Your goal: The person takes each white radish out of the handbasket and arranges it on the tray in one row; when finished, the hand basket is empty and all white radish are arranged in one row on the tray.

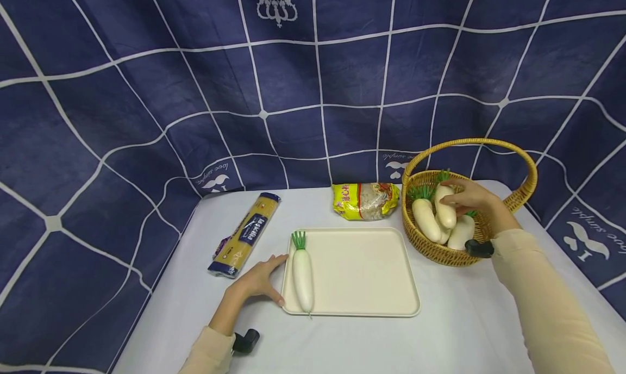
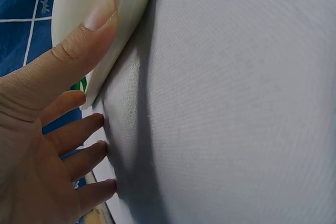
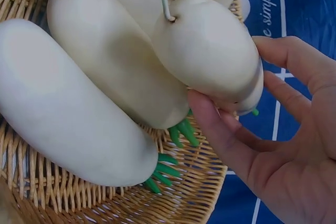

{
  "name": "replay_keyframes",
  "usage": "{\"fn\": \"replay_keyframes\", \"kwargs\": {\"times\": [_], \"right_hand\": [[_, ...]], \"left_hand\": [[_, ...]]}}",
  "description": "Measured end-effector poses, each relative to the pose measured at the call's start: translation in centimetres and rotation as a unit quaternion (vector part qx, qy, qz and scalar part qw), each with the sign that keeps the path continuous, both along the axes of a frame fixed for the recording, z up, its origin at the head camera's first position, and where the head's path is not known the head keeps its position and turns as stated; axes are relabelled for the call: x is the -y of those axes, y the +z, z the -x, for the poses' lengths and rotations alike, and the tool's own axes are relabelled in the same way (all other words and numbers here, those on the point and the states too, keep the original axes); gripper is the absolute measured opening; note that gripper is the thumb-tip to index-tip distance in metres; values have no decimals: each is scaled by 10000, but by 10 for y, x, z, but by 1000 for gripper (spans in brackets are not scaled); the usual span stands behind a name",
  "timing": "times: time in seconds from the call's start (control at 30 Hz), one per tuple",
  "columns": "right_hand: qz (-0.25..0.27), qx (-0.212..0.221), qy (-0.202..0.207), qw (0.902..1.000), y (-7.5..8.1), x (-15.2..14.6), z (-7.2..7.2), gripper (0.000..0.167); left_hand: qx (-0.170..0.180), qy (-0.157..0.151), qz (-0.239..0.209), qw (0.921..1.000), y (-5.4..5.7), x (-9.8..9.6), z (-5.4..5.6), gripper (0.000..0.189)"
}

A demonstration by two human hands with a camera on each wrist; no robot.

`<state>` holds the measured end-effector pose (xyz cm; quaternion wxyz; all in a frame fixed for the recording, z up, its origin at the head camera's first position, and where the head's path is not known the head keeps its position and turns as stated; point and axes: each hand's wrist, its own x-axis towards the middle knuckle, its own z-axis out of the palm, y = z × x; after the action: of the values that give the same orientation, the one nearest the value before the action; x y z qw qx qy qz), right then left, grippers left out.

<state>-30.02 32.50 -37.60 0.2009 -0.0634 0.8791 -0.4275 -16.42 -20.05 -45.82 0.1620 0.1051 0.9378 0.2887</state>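
Note:
In the head view my right hand [image 1: 471, 195] is over the wicker basket [image 1: 442, 254], its thumb and fingers round a white radish [image 1: 445, 208]. Up close in the right wrist view, that radish [image 3: 210, 45] has a thin root tip facing the camera, and my right hand [image 3: 278, 124] pinches its side. Several other radishes [image 3: 79, 108] with green stems lie beneath and beside it. My left hand [image 1: 261, 279] is at the left edge of a cream tray [image 1: 362, 270]. Its thumb [image 2: 92, 30] touches the rim, fingers spread loosely. One radish [image 1: 302, 279] lies lengthwise along the tray's left side.
A long pasta packet [image 1: 246, 235] lies on the white table left of the tray. Behind the tray sits a yellow and clear food bag [image 1: 365, 201]. The basket's tall handle [image 1: 474, 141] arches above it. A blue curtain [image 1: 313, 80] hangs behind the table.

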Motion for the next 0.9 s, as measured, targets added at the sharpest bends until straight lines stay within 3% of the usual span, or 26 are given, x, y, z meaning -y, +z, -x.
{"fn": "replay_keyframes", "kwargs": {"times": [0.37, 0.9], "right_hand": [[-31, -337, -92, 9994, 7, -3, -10, 72], [-84, -726, 219, 9971, 19, 0, -26, 67]], "left_hand": [[16, 20, 22, 10000, 1, 0, -1, 112], [6, 2, -35, 10000, 0, 0, 0, 113]]}}
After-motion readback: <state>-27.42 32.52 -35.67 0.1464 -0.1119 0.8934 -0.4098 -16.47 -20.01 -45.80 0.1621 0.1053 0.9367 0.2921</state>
